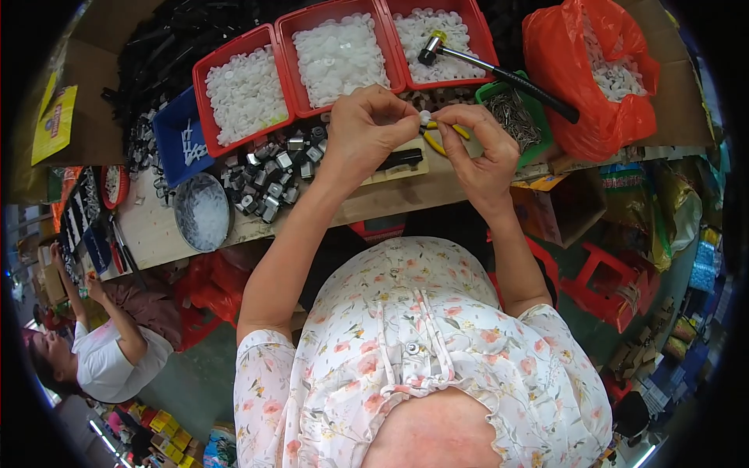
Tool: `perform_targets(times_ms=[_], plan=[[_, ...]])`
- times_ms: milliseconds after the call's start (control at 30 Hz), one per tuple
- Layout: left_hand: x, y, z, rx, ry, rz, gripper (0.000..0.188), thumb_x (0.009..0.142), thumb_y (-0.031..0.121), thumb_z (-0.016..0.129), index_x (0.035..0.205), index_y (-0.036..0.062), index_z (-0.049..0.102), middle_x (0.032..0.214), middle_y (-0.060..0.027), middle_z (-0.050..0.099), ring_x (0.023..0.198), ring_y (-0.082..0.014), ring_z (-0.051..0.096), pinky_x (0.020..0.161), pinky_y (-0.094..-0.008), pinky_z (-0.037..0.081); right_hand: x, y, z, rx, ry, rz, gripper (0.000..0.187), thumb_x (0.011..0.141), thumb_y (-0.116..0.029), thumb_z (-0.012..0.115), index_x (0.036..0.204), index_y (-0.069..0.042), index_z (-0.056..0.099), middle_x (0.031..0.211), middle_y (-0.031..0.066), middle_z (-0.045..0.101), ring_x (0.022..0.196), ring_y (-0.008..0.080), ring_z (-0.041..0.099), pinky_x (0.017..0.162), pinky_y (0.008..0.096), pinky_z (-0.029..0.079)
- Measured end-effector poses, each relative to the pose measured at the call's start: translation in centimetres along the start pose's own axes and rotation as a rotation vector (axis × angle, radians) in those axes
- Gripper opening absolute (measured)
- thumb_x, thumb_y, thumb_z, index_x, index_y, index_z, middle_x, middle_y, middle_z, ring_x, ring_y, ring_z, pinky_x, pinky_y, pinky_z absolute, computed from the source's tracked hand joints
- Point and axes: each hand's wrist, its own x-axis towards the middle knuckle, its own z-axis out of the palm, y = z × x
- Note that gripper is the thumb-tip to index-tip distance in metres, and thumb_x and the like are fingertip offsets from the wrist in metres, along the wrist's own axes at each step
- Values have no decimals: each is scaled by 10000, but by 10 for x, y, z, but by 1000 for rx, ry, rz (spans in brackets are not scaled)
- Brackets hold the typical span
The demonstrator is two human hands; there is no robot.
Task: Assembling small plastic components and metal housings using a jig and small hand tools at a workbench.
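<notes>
Both my hands are raised over the bench edge, fingertips close together. My right hand [482, 152] pinches a small white plastic piece [425, 116] between thumb and finger. Thumb and forefinger of my left hand [365, 129] are pressed together beside it; whatever they hold is too small or hidden to name. Behind and below the fingertips lie yellow-handled pliers [434, 143]. A black elongated part [402, 159] rests on a pale block [417, 169] between the hands. To the left of my left hand is a heap of small metal-and-black pieces [265, 183].
Red trays [284, 72] of white plastic pieces line the back, a hammer [499, 74] lying across the right one. Nearby are a green bin of metal pins [538, 140], red bag [538, 47], blue tray [168, 129] and round metal bowl [222, 222]. A co-worker [129, 359] works at left.
</notes>
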Motion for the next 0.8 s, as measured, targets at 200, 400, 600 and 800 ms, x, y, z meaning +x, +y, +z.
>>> perform_targets(times_ms=[200, 400, 600, 800], plan=[[-4, -2, -6, 7, -14, -45, 99, 798, 74, 738, 857, -5, 733, 831, 6, 649, 698, -62, 544, 619, -211, 416, 0, -1, 4, -113, -47, -87, 128, 817, 77, 674, 928, 12, 672, 907, 107, 698, 841, 210, 676, 764, 308, 522], [-8, 2, -14, -259, -78, -382, 108, 811, 106, 731, 881, 24, 724, 795, 1, 653, 708, -55, 537, 649, -221, 416, 0, -5, 8, -21, -90, 9, 144, 812, 62, 691, 948, 14, 680, 933, 112, 696, 853, 219, 675, 778, 305, 519], [-14, -16, -20, -698, -240, -530, 88, 850, 130, 708, 905, 62, 714, 831, 5, 667, 772, -74, 552, 713, -252, 403, -4, 0, 7, 106, -114, 12, 194, 782, 77, 709, 958, 4, 673, 923, 114, 689, 853, 251, 680, 727, 319, 531], [-32, -11, -10, -648, -128, -551, 156, 867, 129, 720, 994, 39, 707, 864, 12, 639, 785, -83, 557, 723, -242, 441, -6, 8, 7, 92, -102, -109, 204, 754, 74, 724, 934, -3, 664, 899, 117, 679, 815, 267, 669, 692, 336, 523]])
